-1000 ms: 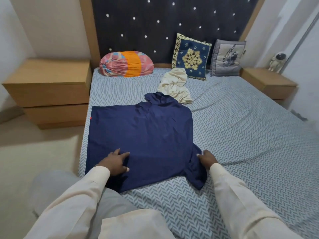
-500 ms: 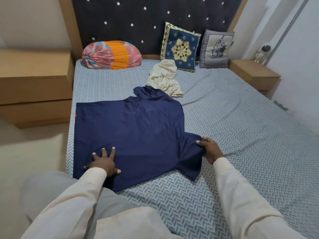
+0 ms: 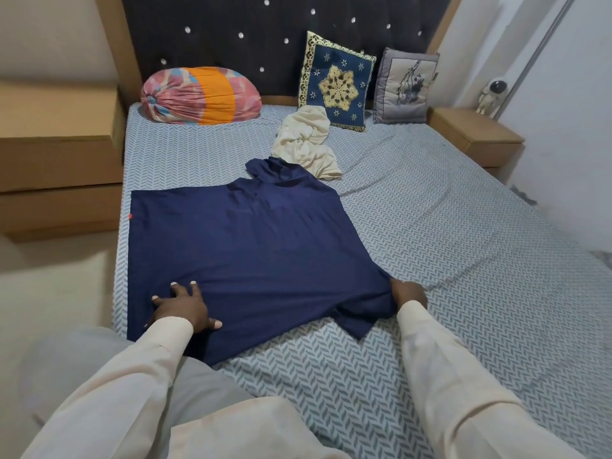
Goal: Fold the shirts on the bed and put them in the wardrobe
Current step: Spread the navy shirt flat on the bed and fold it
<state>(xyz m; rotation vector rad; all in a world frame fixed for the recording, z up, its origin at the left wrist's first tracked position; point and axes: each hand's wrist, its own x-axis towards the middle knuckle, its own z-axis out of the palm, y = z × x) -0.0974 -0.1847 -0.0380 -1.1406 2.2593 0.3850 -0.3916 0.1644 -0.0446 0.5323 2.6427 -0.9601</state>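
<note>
Head view showed the bed [image 3: 430,260], a navy shirt [image 3: 248,246] spread flat on its near left side, a cream shirt [image 3: 306,144] crumpled toward its far end. Light, limp cloth, I judged: grip at seams. My left hand [image 3: 183,306] pressed flat, fingers spread; my right hand [image 3: 409,291] clutched the navy sleeve [image 3: 364,313].

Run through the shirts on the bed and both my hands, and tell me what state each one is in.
Navy shirt: spread flat, not yet folded, near sleeve bunched.
Cream shirt: crumpled in a heap, unfolded.
Left hand: fingers spread, pressing on the navy shirt.
Right hand: grips the navy shirt's bunched near sleeve.
Bedsheet: wrinkled on its right half.
</note>
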